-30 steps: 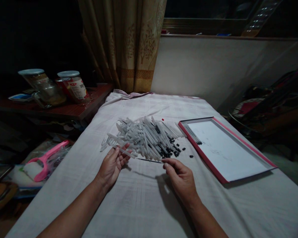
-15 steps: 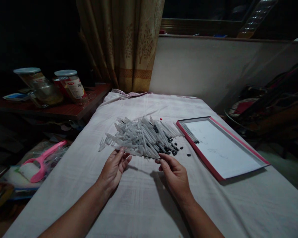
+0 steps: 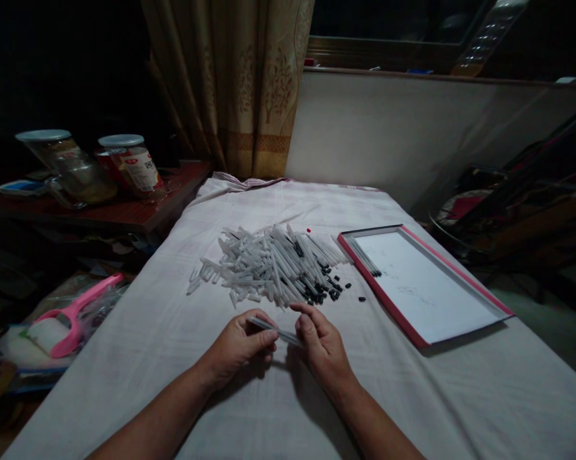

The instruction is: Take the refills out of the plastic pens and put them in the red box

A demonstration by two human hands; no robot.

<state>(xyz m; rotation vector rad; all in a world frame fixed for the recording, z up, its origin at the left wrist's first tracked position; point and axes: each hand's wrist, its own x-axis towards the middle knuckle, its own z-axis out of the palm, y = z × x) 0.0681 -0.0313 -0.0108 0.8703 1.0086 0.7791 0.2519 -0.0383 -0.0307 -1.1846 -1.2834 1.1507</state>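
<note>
Between my two hands lies a slim translucent pen point(image 3: 284, 333), tilted down to the right. My left hand point(image 3: 244, 345) pinches its left end between thumb and fingers. The fingers of my right hand point(image 3: 322, 345) close round its right end, which they hide. Just beyond my hands is a heap of pale pen parts point(image 3: 259, 259), caps and barrels mixed together. Small black plugs point(image 3: 334, 294) are scattered at the heap's right side, and a tiny red piece point(image 3: 308, 230) lies behind it.
To the right, a shallow red-edged box lid point(image 3: 419, 342) holds a row of pens point(image 3: 364, 255) along its left side. The white cloth point(image 3: 250, 421) covers the table. At left are jars point(image 3: 142, 169) on a wooden cabinet and a pink plastic thing point(image 3: 77, 313) lower down.
Both hands have drawn back from the heap toward me and come closer together. The pen parts held at the heap's front edge are now a single pen nearer my body.
</note>
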